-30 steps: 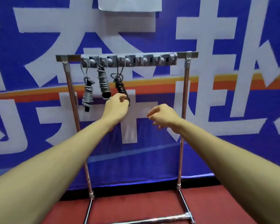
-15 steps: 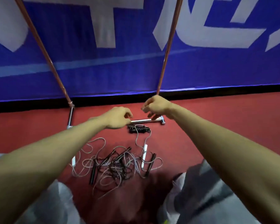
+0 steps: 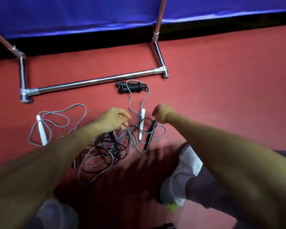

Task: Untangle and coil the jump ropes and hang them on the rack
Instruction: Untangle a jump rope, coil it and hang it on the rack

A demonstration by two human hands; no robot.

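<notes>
Hands are now lowering onto the tangled grey and black jump ropes (image 3: 106,151); I'm seeing the left hand (image 3: 113,119) touching cord with half-open fingers (image 3: 125,123), while the right hand (image 3: 163,114) is curling empty.

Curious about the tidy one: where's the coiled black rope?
In the head view the coiled black rope lies on the floor just in front of the rack's base bar, toward its right end.
</notes>
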